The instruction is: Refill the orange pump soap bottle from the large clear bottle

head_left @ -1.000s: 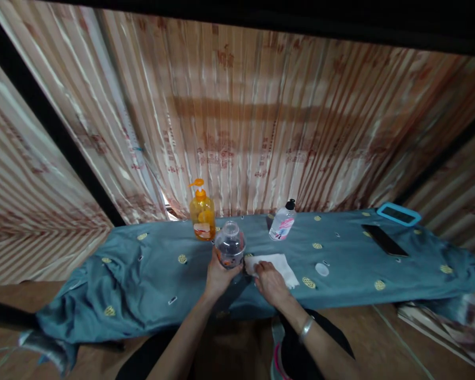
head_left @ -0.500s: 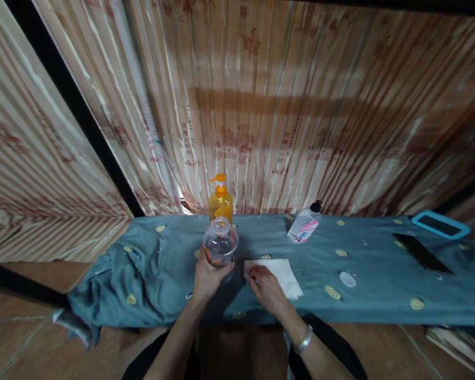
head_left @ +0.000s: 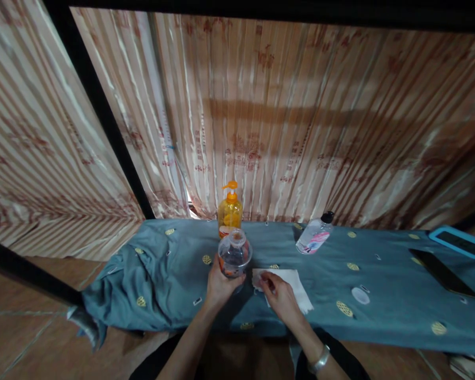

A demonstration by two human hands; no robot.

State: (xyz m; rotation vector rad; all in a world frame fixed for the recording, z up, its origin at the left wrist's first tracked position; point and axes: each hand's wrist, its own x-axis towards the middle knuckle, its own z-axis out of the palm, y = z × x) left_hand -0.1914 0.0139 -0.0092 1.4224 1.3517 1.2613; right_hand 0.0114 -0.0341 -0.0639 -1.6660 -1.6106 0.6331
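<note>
Over the teal cloth (head_left: 162, 295), in front of the orange pump bottle (head_left: 230, 212), locate the clear container (head_left: 236, 254), gripped around its side by the left hand (head_left: 220, 286). Expect light weight, a smooth surface, thin walls liable to dent; hold around the body, without squeezing. Note the right hand (head_left: 280, 296) at the white tissue (head_left: 298, 287), fingertips drawn together; cannot tell whether on anything.

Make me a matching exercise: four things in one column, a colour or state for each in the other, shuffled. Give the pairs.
1. cup
2. pump bottle
3. napkin
4. bracelet

A. silver
B. white, lying flat
C. held in the left hand
D. upright, with an orange top

Pairs: 1-C, 2-D, 3-B, 4-A
</note>
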